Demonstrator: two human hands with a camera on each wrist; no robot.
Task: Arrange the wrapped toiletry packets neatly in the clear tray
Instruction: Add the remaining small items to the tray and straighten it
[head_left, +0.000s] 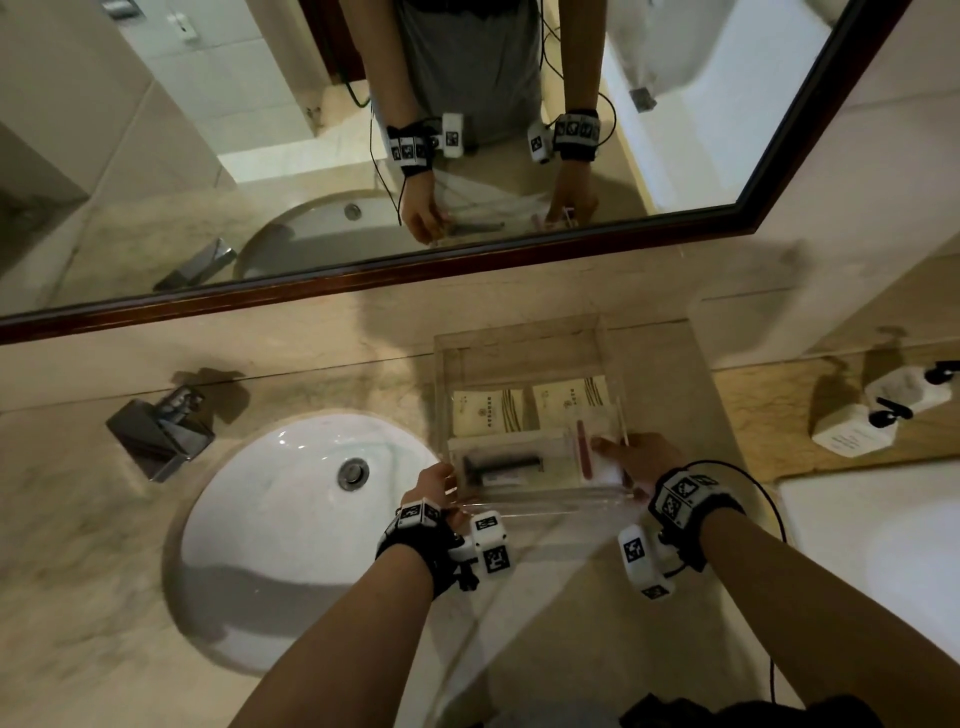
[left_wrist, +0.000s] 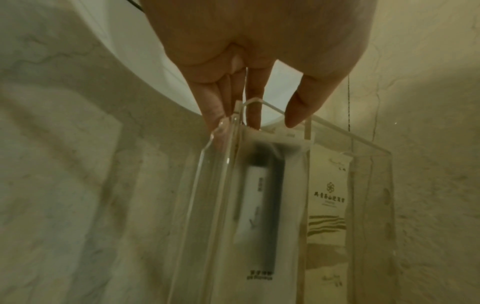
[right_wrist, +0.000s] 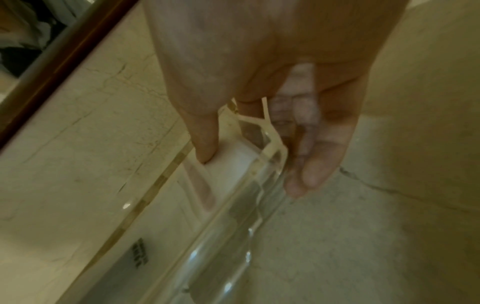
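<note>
The clear tray stands on the marble counter right of the sink. Two cream packets lie side by side at its back. In front of them lie a frosted packet with a black item and a packet with a red stick. My left hand pinches the tray's near left corner, its fingers on the outside beside the frosted packet. My right hand grips the near right corner, thumb on a white packet.
A white sink with a chrome tap lies left of the tray. A dark-framed mirror runs along the back wall. White bottles with black tops stand on a wooden board at the far right.
</note>
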